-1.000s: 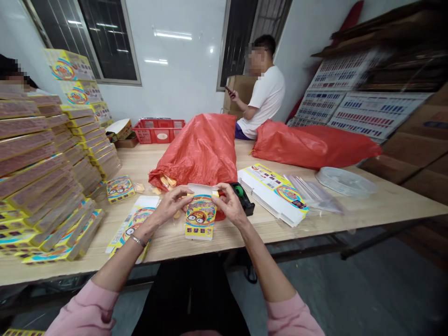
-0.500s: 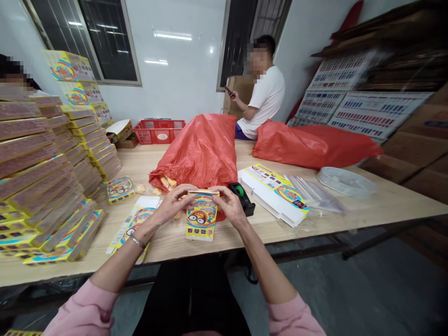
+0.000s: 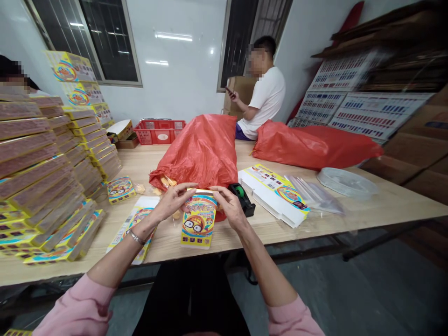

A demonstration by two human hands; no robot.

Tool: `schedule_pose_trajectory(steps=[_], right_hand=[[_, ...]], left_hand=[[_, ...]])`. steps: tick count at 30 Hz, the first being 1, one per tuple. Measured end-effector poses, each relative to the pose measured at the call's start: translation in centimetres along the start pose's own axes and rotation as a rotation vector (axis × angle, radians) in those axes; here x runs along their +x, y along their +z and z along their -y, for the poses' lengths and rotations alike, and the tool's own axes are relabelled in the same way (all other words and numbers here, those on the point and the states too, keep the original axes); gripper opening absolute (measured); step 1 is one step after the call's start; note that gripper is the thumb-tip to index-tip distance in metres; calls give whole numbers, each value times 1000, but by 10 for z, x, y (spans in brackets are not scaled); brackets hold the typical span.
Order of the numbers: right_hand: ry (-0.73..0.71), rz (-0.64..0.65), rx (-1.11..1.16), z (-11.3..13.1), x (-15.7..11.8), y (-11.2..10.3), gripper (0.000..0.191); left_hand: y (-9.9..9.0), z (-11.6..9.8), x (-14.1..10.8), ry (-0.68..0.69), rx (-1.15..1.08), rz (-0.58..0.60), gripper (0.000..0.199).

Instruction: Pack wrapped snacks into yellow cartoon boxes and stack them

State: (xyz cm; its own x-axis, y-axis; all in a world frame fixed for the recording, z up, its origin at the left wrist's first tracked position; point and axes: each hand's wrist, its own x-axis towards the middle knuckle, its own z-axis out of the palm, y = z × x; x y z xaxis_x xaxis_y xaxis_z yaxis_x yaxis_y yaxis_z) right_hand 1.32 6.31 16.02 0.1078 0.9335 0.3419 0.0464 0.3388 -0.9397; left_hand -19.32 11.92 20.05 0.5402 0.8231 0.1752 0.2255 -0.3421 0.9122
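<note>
Cartoon-face carton (image 3: 198, 224), folded into a box, lies at lower centre of the worktop (image 3: 301, 238), its top end between the left hand (image 3: 171, 201) and right hand (image 3: 229, 205), fingers curved, grip unclear; stacked cartons (image 3: 42, 172) fill the left, one flat blank (image 3: 276, 196) lies right.

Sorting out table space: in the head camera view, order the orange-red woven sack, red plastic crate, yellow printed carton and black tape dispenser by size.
1. Orange-red woven sack
2. Red plastic crate and yellow printed carton: similar; the crate's distance leaves this unsure
3. Black tape dispenser
</note>
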Motion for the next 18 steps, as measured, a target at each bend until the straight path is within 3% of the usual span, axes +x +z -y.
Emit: schedule_pose_trajectory(steps=[6, 11, 18], right_hand=[[42, -27, 18, -10, 0, 0, 34], [-5, -26, -41, -11, 0, -2, 26], [-262, -5, -185, -11, -7, -5, 21]], left_hand=[[-1, 11, 2, 22, -29, 26, 48], [-3, 16, 3, 32, 30, 38, 43], [2, 22, 2, 301, 184, -91, 31]])
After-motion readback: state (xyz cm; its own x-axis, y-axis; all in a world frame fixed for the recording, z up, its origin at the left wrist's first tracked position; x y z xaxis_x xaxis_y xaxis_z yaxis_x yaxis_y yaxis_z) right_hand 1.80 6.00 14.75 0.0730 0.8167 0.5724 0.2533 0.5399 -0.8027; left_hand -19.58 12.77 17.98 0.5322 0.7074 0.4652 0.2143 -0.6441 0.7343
